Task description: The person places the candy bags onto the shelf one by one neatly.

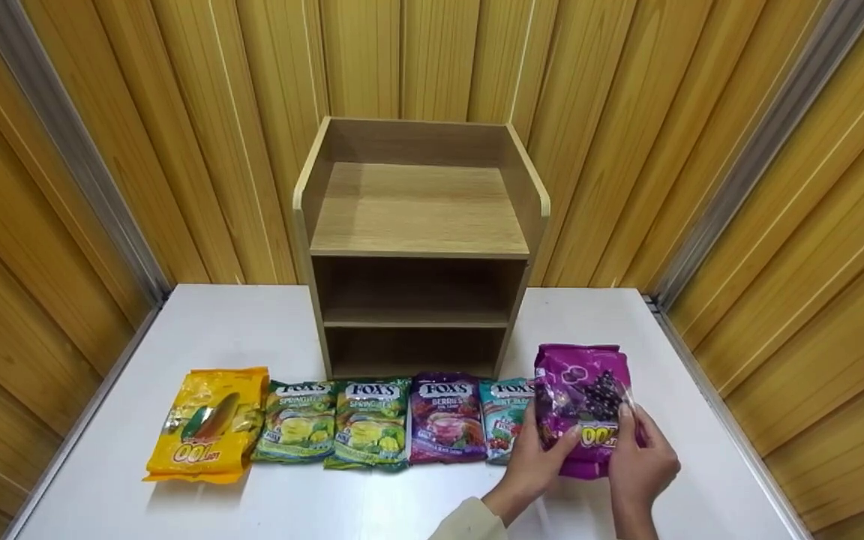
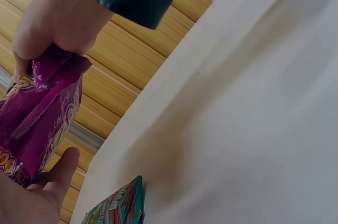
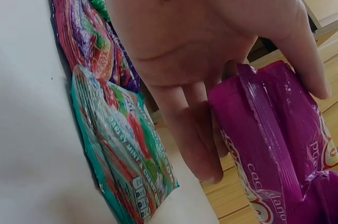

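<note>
The left hand (image 1: 533,461) and right hand (image 1: 642,454) are clamped on opposite sides of the purple bag (image 1: 574,390), held over the bench (image 1: 289,510) near the teal bag (image 1: 502,431). Light, even pressure should steady it without crushing. Both bags look sealed, contents hidden; the wooden shelf (image 1: 417,210) has open-fronted compartments.

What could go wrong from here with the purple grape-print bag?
In the head view, the purple grape-print bag and left hand partly overlap the teal Fox's bag, so lowering could nudge it. The left and right hand grip the lower sides; the glossy wrapper might slip.
</note>
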### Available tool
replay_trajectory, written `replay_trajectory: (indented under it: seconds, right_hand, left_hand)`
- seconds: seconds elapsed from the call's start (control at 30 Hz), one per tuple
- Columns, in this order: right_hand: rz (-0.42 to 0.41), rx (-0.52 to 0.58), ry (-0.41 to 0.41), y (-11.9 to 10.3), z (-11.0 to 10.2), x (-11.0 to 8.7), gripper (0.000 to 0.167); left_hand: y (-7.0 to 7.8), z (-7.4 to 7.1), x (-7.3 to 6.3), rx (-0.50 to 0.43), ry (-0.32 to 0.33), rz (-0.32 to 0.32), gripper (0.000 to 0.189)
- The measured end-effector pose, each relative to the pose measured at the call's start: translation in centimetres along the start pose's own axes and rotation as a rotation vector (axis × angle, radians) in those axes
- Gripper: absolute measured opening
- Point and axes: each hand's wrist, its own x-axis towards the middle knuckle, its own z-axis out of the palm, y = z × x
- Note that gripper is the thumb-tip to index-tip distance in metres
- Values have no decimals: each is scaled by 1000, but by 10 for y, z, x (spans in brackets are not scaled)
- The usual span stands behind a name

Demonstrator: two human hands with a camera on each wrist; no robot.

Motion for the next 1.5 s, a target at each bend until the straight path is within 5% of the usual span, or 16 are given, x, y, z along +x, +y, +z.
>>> replay_trajectory:
  seconds: [0.9,1.27,1.5]
  right_hand:
    - [-86,10,1,-7,-4,-12,36]
    - [-59,65,-110,1,-6,-10,36]
    - [105,57,-336,1,-9,-9,52]
  left_hand:
    - [19,-4,-7,-188,72,-142,75]
    - [21,-19,-7,-233,43,-91,72]
    - [26,-27,-8,-236,16,-80,73]
